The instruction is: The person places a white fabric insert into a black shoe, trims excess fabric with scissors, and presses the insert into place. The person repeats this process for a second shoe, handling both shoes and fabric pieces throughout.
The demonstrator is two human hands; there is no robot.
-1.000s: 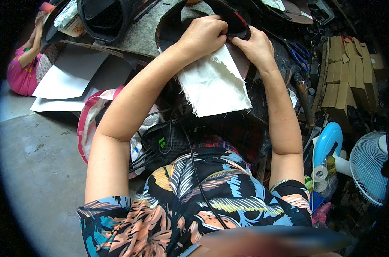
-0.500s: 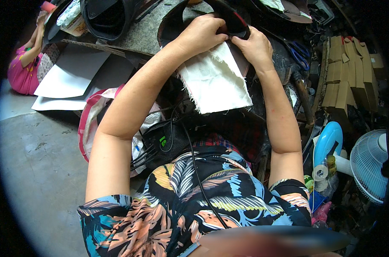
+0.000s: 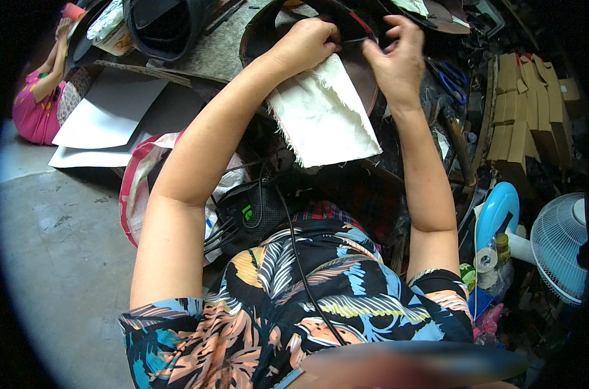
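A dark, stiff curved band (image 3: 259, 32) stands like a loop on the worktop, a strip of red along its right inner edge. My left hand (image 3: 307, 44) is closed on the band's near edge, its fingertips partly hidden. Below that hand hangs a piece of white frayed cloth (image 3: 327, 120), over a dark brown panel with a stitched-looking edge. My right hand (image 3: 398, 68) is raised just right of the band, thumb and fingers apart, slightly blurred. A thin pale line shows between the hands; I cannot tell what it is.
Blue-handled scissors (image 3: 451, 81) lie right of my right forearm. Cardboard pieces (image 3: 525, 117) stack at the right, above a white fan (image 3: 560, 249). Black rounded items (image 3: 161, 32) and white sheets (image 3: 109, 113) are at the left. Another person (image 3: 38, 107) sits at far left.
My right hand has come off the band's edge, moving up and slightly right, and its fingers have spread. My left hand stays on the band; the white cloth has shifted slightly.
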